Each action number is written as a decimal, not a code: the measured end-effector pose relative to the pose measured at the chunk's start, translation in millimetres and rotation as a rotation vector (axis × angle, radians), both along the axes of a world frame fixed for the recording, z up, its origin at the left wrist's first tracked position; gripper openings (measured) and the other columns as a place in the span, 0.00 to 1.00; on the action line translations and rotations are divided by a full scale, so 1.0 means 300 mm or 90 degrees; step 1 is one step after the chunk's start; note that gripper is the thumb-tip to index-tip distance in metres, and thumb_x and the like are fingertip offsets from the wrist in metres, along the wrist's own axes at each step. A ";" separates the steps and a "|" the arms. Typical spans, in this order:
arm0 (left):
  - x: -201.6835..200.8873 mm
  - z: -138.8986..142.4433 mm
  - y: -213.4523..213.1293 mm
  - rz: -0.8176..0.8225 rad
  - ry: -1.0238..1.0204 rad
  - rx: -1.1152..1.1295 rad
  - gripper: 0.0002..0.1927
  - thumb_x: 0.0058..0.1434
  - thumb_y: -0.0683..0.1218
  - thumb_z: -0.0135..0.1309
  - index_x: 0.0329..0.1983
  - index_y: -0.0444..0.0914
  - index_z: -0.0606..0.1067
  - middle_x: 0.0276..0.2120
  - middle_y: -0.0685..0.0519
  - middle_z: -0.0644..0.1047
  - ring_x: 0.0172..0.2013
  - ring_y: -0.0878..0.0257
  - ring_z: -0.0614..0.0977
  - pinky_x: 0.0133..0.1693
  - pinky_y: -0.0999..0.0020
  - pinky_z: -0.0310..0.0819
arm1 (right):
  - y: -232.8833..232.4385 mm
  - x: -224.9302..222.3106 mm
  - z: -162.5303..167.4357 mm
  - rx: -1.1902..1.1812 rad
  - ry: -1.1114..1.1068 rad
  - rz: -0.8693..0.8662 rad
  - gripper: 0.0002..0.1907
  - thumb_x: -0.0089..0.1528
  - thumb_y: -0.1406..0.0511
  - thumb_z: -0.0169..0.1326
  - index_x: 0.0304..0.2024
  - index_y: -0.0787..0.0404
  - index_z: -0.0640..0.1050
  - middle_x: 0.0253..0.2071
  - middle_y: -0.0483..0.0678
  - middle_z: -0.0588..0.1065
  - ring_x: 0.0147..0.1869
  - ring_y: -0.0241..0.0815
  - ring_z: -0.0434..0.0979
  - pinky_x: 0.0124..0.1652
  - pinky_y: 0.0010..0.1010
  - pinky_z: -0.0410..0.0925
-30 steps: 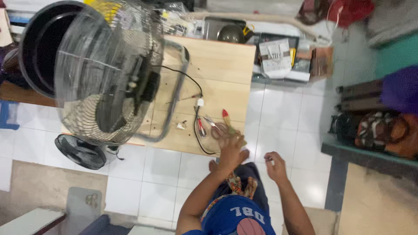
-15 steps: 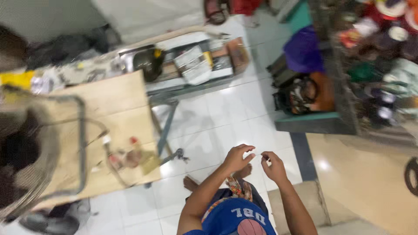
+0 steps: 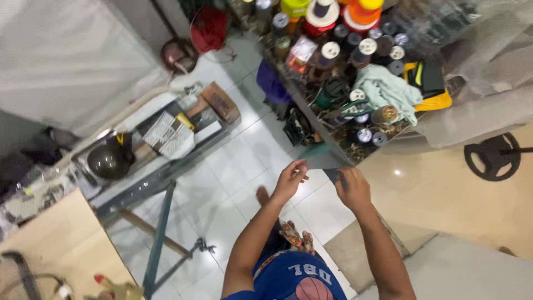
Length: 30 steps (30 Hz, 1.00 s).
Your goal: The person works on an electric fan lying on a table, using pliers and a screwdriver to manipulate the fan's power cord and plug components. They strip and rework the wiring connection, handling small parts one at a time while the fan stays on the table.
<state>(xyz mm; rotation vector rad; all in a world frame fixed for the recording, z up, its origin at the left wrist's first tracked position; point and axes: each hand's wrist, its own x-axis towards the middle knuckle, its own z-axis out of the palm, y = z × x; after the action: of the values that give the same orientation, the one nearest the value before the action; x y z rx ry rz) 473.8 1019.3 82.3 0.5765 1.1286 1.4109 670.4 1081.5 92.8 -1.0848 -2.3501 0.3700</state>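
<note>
We are holding both hands up at the lower centre of the frame, above the white tiled floor (image 3: 233, 166). Our right hand (image 3: 351, 189) is pinching a small dark piece (image 3: 332, 175), its fingers (image 3: 340, 179) clamped on it, though we cannot tell what the piece is. Our left hand (image 3: 290, 179) is hovering just beside it, fingers (image 3: 300, 165) curled loosely together and gripping nothing that we can see.

The piece is hanging over bare tile, and in our judgement a loose pinch could let it drop and skid under the shelf (image 3: 311, 119) of thread spools (image 3: 330, 51) filling the upper right. Passing it hand to hand without looking could do the same.

Against the frame half a second ago, our view is swinging right: the wooden table (image 3: 61, 239) is sliding to the lower left corner, the fan cage is leaving the picture, and the spools are now crowding the top. Our hands are meeting closer together. The black helmet (image 3: 108, 160) sits far left on the metal rack (image 3: 161, 172).
</note>
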 end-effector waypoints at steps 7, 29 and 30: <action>0.003 0.050 0.419 -0.002 -0.016 -0.024 0.26 0.71 0.54 0.51 0.67 0.37 0.67 0.52 0.53 0.80 0.36 0.68 0.79 0.35 0.72 0.73 | 0.308 0.012 -0.004 0.055 -0.047 -0.113 0.16 0.59 0.69 0.58 0.51 0.61 0.78 0.50 0.53 0.76 0.51 0.55 0.76 0.49 0.44 0.70; -0.105 0.089 0.655 -0.111 0.431 0.005 0.19 0.72 0.52 0.51 0.34 0.33 0.80 0.20 0.48 0.77 0.22 0.62 0.75 0.28 0.62 0.69 | 0.534 -0.074 0.055 0.137 -0.085 -0.198 0.33 0.58 0.58 0.62 0.66 0.56 0.71 0.67 0.56 0.67 0.70 0.56 0.64 0.63 0.54 0.53; -0.103 0.089 0.624 -0.102 0.498 0.062 0.18 0.72 0.52 0.51 0.34 0.34 0.79 0.22 0.48 0.78 0.25 0.58 0.77 0.31 0.60 0.70 | 0.512 -0.063 0.060 0.174 -0.092 -0.197 0.34 0.57 0.59 0.62 0.65 0.56 0.71 0.67 0.57 0.67 0.71 0.56 0.64 0.63 0.55 0.52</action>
<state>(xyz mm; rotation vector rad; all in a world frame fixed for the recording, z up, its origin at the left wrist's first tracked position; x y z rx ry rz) 442.8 1206.6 109.0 1.3303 1.5748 1.1187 651.5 1235.0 110.9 -1.3464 -2.2196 -0.1423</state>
